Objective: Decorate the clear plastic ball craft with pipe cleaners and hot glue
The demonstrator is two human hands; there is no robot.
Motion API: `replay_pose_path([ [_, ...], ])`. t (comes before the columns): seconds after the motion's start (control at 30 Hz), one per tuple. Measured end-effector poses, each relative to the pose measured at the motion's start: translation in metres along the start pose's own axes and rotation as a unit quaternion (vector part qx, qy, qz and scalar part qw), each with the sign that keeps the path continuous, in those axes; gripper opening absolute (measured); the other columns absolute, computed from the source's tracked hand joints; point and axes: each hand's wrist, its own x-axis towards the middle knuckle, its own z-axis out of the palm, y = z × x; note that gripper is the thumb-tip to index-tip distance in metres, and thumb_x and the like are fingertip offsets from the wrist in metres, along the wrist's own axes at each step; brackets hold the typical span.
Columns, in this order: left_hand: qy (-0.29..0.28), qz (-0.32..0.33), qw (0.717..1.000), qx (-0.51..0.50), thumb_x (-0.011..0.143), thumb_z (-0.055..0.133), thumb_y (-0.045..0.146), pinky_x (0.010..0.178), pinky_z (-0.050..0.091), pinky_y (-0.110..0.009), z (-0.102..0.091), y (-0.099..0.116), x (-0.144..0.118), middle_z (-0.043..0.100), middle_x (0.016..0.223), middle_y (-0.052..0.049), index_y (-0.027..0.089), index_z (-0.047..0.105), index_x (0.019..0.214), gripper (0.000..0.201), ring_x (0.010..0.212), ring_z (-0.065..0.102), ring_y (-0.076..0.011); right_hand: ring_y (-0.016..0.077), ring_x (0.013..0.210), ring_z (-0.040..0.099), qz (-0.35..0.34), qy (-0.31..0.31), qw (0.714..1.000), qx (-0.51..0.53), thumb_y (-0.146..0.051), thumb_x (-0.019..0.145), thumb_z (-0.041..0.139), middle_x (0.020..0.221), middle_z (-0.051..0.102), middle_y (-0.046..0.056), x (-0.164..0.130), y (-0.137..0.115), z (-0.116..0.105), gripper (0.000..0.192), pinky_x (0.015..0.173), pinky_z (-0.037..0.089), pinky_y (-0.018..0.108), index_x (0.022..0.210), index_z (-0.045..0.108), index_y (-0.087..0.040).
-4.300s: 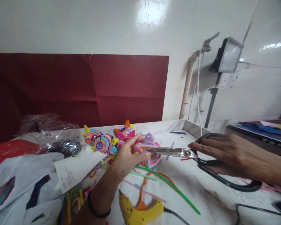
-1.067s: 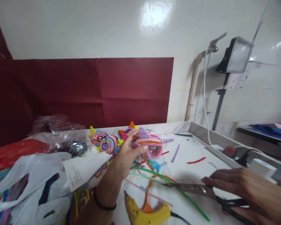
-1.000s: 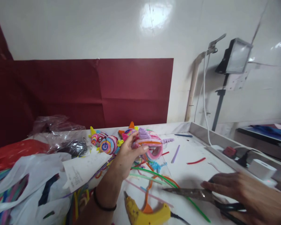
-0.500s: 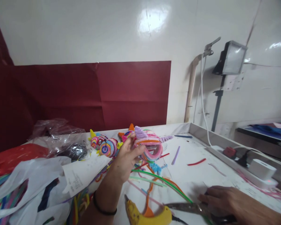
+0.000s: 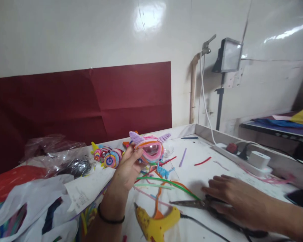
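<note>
Above the table [image 5: 217,168], left hand [image 5: 127,168] grips figure [image 5: 149,151].

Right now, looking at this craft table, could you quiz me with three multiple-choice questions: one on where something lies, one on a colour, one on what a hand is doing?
1. Where does the glue gun lie?
A. On the table near the front edge, between the two arms
B. On the wall shelf
C. Inside the plastic bag

2. What colour is the glue gun's body?
A. Blue
B. Yellow
C. Black

3. What is the left hand doing?
A. Lying flat on the table
B. Gripping the scissors
C. Holding a pipe-cleaner figure above the table

Answers:
1. A: it rests on the white table just below the green pipe cleaner.
2. B: its casing is plainly yellow.
3. C: its fingers close on the pink and purple figure, while the right hand lies over the scissors.
</note>
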Motion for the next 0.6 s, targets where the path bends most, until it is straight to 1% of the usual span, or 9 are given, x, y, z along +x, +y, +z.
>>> replay_pose_path([
  [0.07, 0.003, 0.001, 1.0, -0.005, 0.067, 0.088, 0.028, 0.06, 0.054, -0.023, -0.001, 0.001, 0.001, 0.071, 0.097, -0.002, 0.021, 0.064, 0.106, 0.045, 0.081, 0.066, -0.0168, 0.0269, 0.079, 0.07, 0.012, -0.005, 1.0, -0.001, -0.015, 0.088, 0.056, 0.084, 0.072, 0.009, 0.003, -0.005, -0.005, 0.017, 0.069, 0.05, 0.037, 0.094, 0.071, -0.021],
  [0.13, -0.003, 0.008, 1.0, -0.016, 0.067, 0.087, 0.026, 0.062, 0.056, -0.024, -0.001, 0.003, 0.002, 0.071, 0.099, -0.002, 0.02, 0.066, 0.103, 0.042, 0.082, 0.066, -0.0167, 0.0232, 0.074, 0.068, 0.024, -0.027, 0.999, 0.011, -0.012, 0.094, 0.047, 0.079, 0.071, 0.007, 0.004, -0.008, -0.008, 0.025, 0.064, 0.047, 0.033, 0.084, 0.069, -0.02],
  [0.23, 0.004, 0.025, 0.999, -0.031, 0.069, 0.086, 0.024, 0.074, 0.06, -0.03, 0.0, 0.007, 0.003, 0.073, 0.1, -0.002, 0.02, 0.068, 0.098, 0.035, 0.087, 0.067, -0.0174, 0.0218, 0.074, 0.068, 0.05, -0.057, 0.997, 0.021, -0.006, 0.089, 0.049, 0.079, 0.071, 0.007, 0.001, -0.009, -0.01, 0.026, 0.062, 0.045, 0.03, 0.08, 0.069, -0.02],
  [0.3, 0.011, 0.026, 0.999, -0.037, 0.069, 0.086, 0.023, 0.073, 0.06, -0.029, -0.001, 0.009, 0.004, 0.073, 0.093, -0.001, 0.019, 0.066, 0.09, 0.029, 0.085, 0.067, -0.0169, 0.0225, 0.074, 0.068, 0.05, -0.06, 0.996, 0.036, -0.006, 0.088, 0.051, 0.079, 0.07, 0.007, -0.001, -0.013, -0.01, 0.025, 0.062, 0.046, 0.03, 0.081, 0.071, -0.019],
  [0.37, 0.023, 0.03, 0.999, -0.038, 0.069, 0.085, 0.021, 0.07, 0.06, -0.029, -0.001, 0.011, 0.004, 0.072, 0.088, 0.0, 0.019, 0.065, 0.086, 0.027, 0.081, 0.067, -0.0166, 0.0222, 0.077, 0.068, 0.024, -0.041, 0.996, 0.076, -0.005, 0.088, 0.05, 0.083, 0.071, 0.008, 0.001, -0.023, -0.009, 0.027, 0.064, 0.048, 0.03, 0.092, 0.073, -0.019],
  [0.47, 0.037, 0.041, 0.998, -0.038, 0.072, 0.082, 0.019, 0.072, 0.061, -0.03, -0.001, 0.011, 0.002, 0.072, 0.089, 0.0, 0.019, 0.064, 0.085, 0.022, 0.082, 0.068, -0.0169, 0.0212, 0.092, 0.069, -0.051, -0.004, 0.986, 0.16, -0.004, 0.088, 0.048, 0.104, 0.072, 0.011, 0.015, -0.051, -0.003, 0.037, 0.077, 0.053, 0.031, 0.115, 0.069, -0.017],
  [0.53, 0.032, 0.043, 0.998, -0.035, 0.074, 0.081, 0.019, 0.077, 0.061, -0.032, -0.003, 0.008, -0.002, 0.073, 0.092, 0.0, 0.019, 0.064, 0.087, 0.021, 0.086, 0.069, -0.0175, 0.0239, 0.107, 0.066, -0.114, 0.006, 0.979, 0.167, -0.003, 0.088, 0.047, 0.112, 0.072, 0.015, 0.029, -0.072, 0.006, 0.04, 0.092, 0.052, 0.036, 0.122, 0.065, -0.012],
  [0.57, 0.028, 0.041, 0.998, -0.032, 0.074, 0.08, 0.02, 0.08, 0.061, -0.034, -0.004, 0.005, -0.005, 0.074, 0.094, -0.001, 0.019, 0.065, 0.09, 0.022, 0.089, 0.07, -0.0182, 0.0259, 0.113, 0.064, -0.139, 0.007, 0.979, 0.149, -0.005, 0.088, 0.048, 0.118, 0.07, 0.017, 0.036, -0.082, 0.011, 0.043, 0.098, 0.05, 0.039, 0.129, 0.062, -0.01],
  [0.6, 0.022, 0.036, 0.999, -0.028, 0.075, 0.08, 0.021, 0.084, 0.06, -0.035, -0.006, 0.003, -0.008, 0.074, 0.097, -0.002, 0.02, 0.066, 0.094, 0.024, 0.092, 0.07, -0.0191, 0.0276, 0.116, 0.063, -0.147, 0.009, 0.981, 0.129, -0.007, 0.088, 0.051, 0.122, 0.069, 0.019, 0.044, -0.09, 0.018, 0.046, 0.099, 0.05, 0.042, 0.133, 0.059, -0.01],
])
